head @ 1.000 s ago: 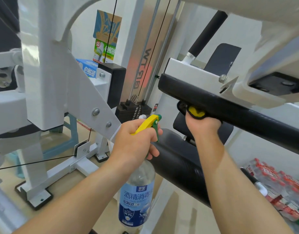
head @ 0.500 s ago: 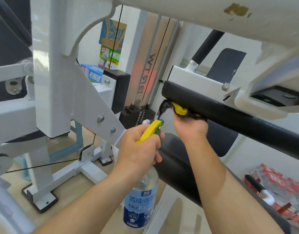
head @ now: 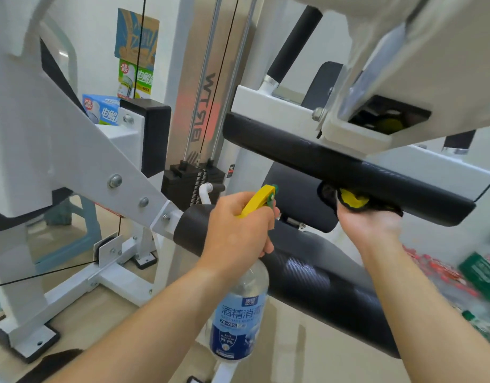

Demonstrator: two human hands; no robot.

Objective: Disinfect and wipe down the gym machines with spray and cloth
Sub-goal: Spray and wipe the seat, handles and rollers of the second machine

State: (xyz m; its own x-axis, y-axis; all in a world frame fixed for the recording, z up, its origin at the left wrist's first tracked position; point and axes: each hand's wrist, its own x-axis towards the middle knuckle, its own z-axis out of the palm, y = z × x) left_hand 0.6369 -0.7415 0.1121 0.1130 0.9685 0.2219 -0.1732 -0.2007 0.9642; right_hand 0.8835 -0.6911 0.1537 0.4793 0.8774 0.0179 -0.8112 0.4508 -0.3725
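Note:
My left hand (head: pixel 237 230) grips the neck of a clear spray bottle (head: pixel 238 313) with a blue label and a yellow trigger (head: pixel 259 199); the bottle hangs below my fist. My right hand (head: pixel 368 223) holds a black and yellow cloth (head: pixel 351 199) up against the underside of a long black padded roller (head: pixel 335 164) on the white gym machine. A second black padded roller (head: pixel 315 277) runs lower, behind the bottle. Most of the cloth is hidden between my palm and the pad.
White machine frame arm (head: pixel 80 145) slants down at left, with its feet (head: pixel 33 341) on the tan floor. A black weight stack (head: pixel 192 178) and cables stand behind. Boxes (head: pixel 103 107) sit at back left. Packs of bottled water (head: pixel 443 275) lie at right.
My right hand slid the cloth to the right along the underside of the upper roller, after first going left toward its end. The left hand kept the bottle about where it was.

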